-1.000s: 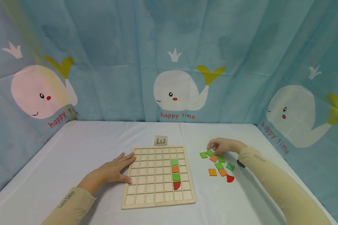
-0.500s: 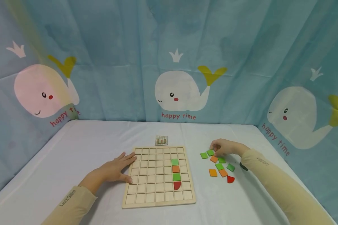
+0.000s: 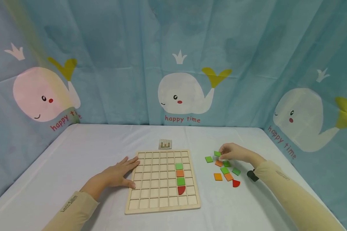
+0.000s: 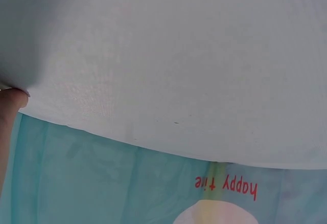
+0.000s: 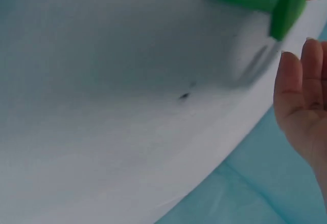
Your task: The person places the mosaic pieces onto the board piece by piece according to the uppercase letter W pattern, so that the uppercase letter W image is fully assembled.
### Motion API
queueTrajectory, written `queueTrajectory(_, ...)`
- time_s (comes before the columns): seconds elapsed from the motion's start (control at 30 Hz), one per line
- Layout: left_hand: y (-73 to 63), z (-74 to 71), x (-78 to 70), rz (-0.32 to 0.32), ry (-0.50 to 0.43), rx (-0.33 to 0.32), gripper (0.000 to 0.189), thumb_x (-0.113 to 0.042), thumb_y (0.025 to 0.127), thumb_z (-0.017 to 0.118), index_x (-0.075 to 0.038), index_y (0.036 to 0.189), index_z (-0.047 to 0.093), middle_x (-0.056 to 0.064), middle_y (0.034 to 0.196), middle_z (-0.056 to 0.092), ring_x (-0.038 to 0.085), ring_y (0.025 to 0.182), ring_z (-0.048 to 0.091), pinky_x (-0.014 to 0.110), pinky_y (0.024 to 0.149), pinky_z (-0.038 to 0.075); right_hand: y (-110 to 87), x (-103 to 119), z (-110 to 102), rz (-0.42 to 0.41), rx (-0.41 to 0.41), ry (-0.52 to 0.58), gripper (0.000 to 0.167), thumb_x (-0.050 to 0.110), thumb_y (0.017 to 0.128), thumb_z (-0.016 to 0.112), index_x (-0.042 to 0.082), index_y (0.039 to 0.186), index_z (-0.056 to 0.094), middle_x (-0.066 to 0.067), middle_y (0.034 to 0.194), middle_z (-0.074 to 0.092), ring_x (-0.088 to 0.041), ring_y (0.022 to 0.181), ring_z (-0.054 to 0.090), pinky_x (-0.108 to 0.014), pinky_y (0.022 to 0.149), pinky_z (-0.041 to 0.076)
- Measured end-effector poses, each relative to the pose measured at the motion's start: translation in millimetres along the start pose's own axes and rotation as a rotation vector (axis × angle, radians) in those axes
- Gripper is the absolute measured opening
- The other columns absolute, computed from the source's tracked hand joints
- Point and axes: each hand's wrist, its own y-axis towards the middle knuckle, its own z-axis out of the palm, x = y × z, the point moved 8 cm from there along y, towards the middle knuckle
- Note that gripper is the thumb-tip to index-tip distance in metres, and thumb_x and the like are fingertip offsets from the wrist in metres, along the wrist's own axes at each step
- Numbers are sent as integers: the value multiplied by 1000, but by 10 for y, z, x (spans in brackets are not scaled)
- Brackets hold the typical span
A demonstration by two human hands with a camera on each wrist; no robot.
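Displaced since the earlier frame, one green tile (image 3: 217, 153) right of the grid board (image 3: 154, 183) is, I note, pinched by the right hand (image 3: 235, 152), the splayed left hand (image 3: 117, 175) apparently steadying the board's left edge.

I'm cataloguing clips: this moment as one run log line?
left hand: rests on board | right hand: pinches green tile | red piece: in board cell

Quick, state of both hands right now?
Left hand: open, touching the wooden board at its left edge.
Right hand: closed, apparently pinching a green tile.
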Motion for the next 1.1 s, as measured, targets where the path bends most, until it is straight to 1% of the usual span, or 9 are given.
queueTrajectory(0.13, -3, 3, 6, -1, 0, 2, 100, -57, 75, 73, -5, 151, 32, 14, 159, 20, 49, 142, 12, 76, 99, 22, -83, 107, 11, -23, -16, 11, 23, 21, 92, 67, 3, 105, 60, -5, 101, 61, -22, 93, 53, -36, 83, 47)
queueTrajectory(0.27, -4, 0, 8, -3, 5, 6, 101, -58, 76, 71, -5, 152, 31, 14, 160, 19, 49, 142, 11, 75, 100, 21, -159, 238, 3, -46, -43, 24, 23, 19, 92, 66, 1, 105, 59, -7, 104, 62, -27, 101, 56, -45, 89, 47)
queueTrajectory(0.4, -4, -28, -5, 3, 7, 0, 100, -57, 76, 72, -4, 151, 32, 14, 159, 19, 50, 142, 12, 75, 99, 22, -232, 362, -4, -34, -89, 22, 23, 19, 91, 68, 2, 104, 60, -8, 108, 61, -30, 107, 54, -50, 92, 45)
queueTrajectory(0.57, -6, -38, -31, 0, 4, 4, 100, -56, 76, 73, -4, 151, 33, 14, 159, 20, 50, 142, 12, 74, 100, 22, -299, 505, 40, -33, -140, 27, 22, 20, 89, 70, 4, 102, 63, -10, 110, 62, -30, 104, 53, -49, 90, 45)
queueTrajectory(0.67, -4, -38, -30, -6, 8, 3, 99, -56, 76, 73, -4, 151, 33, 14, 159, 20, 50, 142, 12, 74, 100, 22, -305, 570, 99, -38, -150, 49, 22, 20, 88, 71, 4, 101, 64, -10, 110, 62, -30, 107, 53, -47, 90, 46)
queueTrajectory(0.8, 7, -35, -30, -6, 5, 0, 99, -57, 76, 73, -5, 151, 33, 14, 159, 20, 50, 142, 13, 76, 98, 23, -311, 650, 199, -35, -140, 72, 22, 19, 87, 73, 4, 101, 64, -10, 111, 62, -31, 108, 52, -42, 86, 48)
queueTrajectory(0.93, 16, -6, -10, -20, 3, 12, 100, -59, 76, 72, -6, 151, 33, 13, 160, 20, 48, 142, 12, 76, 98, 23, -321, 736, 292, -46, -130, 84, 23, 17, 85, 75, 3, 101, 64, -10, 110, 62, -33, 105, 55, -38, 79, 51)
queueTrajectory(1.03, 13, 5, 6, -29, 3, 15, 101, -59, 75, 72, -6, 152, 32, 12, 160, 20, 47, 143, 11, 75, 99, 22, -328, 801, 348, -73, -133, 79, 22, 14, 85, 75, 3, 100, 64, -9, 108, 63, -34, 107, 56, -42, 82, 51)
queueTrajectory(1.1, 13, 4, 8, -25, 6, 10, 101, -59, 75, 72, -6, 152, 33, 12, 160, 20, 47, 143, 11, 75, 100, 22, -333, 828, 385, -76, -140, 73, 20, 13, 83, 76, 4, 98, 65, -7, 106, 64, -32, 109, 56, -45, 88, 48)
